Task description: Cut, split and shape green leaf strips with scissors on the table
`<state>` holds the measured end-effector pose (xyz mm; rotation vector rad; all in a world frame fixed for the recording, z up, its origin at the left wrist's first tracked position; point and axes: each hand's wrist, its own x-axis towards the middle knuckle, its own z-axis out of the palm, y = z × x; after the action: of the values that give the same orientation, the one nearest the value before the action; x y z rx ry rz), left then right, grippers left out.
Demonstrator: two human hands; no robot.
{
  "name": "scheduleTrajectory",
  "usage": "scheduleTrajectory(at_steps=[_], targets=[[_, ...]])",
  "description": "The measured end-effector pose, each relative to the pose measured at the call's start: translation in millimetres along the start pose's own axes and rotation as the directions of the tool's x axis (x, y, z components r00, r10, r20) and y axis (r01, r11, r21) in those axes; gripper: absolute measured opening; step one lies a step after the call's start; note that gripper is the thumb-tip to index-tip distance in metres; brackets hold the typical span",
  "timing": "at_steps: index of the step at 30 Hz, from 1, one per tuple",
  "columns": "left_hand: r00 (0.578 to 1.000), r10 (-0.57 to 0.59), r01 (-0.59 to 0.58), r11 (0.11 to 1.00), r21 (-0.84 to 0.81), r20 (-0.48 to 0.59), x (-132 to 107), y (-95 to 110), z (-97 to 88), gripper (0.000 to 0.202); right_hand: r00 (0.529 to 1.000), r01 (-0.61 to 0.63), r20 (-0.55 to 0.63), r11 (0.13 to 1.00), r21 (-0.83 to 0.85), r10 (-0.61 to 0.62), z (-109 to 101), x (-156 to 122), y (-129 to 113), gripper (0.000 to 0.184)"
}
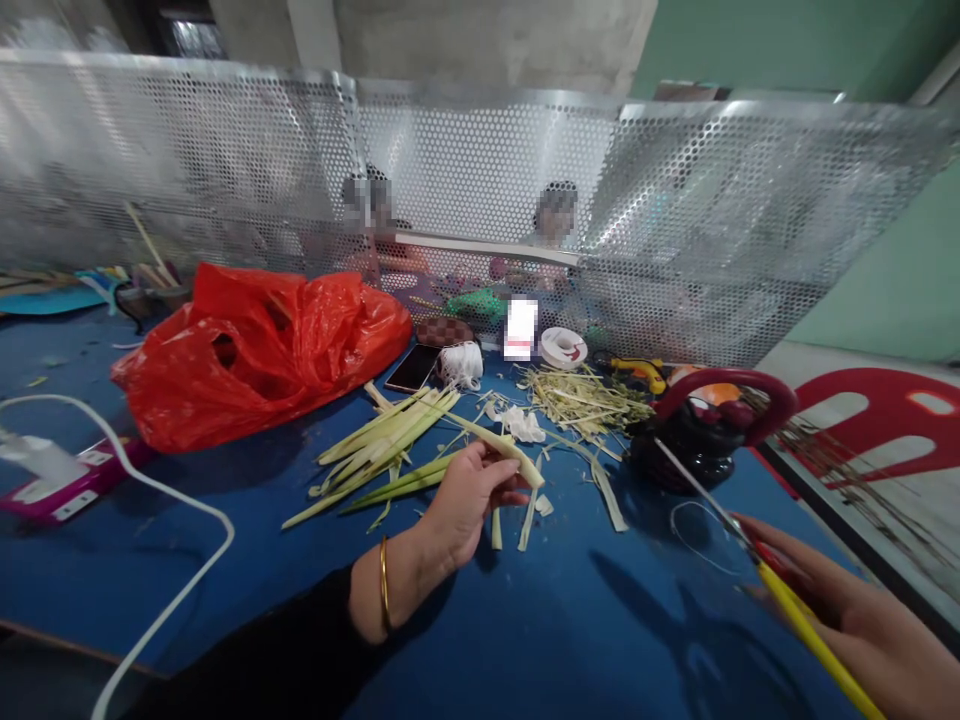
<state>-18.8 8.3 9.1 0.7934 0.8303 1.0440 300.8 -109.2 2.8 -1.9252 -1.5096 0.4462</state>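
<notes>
My left hand (469, 495) is closed on a pale green palm leaf strip (501, 447), pinching it just above the blue table (525, 620). More leaf strips (390, 435) lie in a bundle to its left. At the lower right, my right hand (847, 615) is closed on scissors (757, 560) with a yellow and red handle; the blades point up-left towards a dark basket. A thin wire loop (694, 535) lies on the table beside the blades.
A red plastic bag (255, 345) sits at the left. A phone (412, 368), white thread (461, 362), tape roll (562, 347) and leaf scraps (581, 395) lie behind. A dark basket with red handle (709, 425) stands right. A perforated metal screen (480, 190) backs the table; people sit beyond. A white cable (180, 505) crosses the left.
</notes>
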Motion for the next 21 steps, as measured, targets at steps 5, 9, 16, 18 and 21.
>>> scheduleTrajectory(at_steps=[5, 9, 16, 18, 21], targets=[[1.000, 0.008, -0.009, 0.999, 0.044, 0.021, -0.8, -4.6, 0.6, 0.015, 0.919, -0.375, 0.339, 0.720, 0.584, 0.203, 44.3, 13.6, -59.9, 0.068], [0.999, 0.037, -0.037, 0.997, 0.073, 0.009, -3.2, -4.9, 1.9, 0.017, 0.898, -0.378, 0.438, 0.603, 0.703, 0.053, 89.7, 31.3, -112.4, 0.066], [0.997, 0.064, -0.057, 0.983, 0.173, -0.037, -2.2, -9.6, 3.6, 0.016, 0.890, -0.372, 0.455, 0.537, 0.757, -0.024, 126.9, 36.7, -129.5, 0.067], [0.998, 0.062, -0.055, 0.975, 0.214, -0.028, -2.2, -12.1, 5.0, 0.013, 0.901, -0.364, 0.435, 0.539, 0.759, -0.004, 129.2, 34.2, -124.6, 0.066], [0.997, 0.062, -0.052, 0.967, 0.248, -0.034, -3.0, -14.7, 7.0, 0.012, 0.900, -0.360, 0.435, 0.567, 0.741, 0.003, 130.1, 32.6, -121.7, 0.064]])
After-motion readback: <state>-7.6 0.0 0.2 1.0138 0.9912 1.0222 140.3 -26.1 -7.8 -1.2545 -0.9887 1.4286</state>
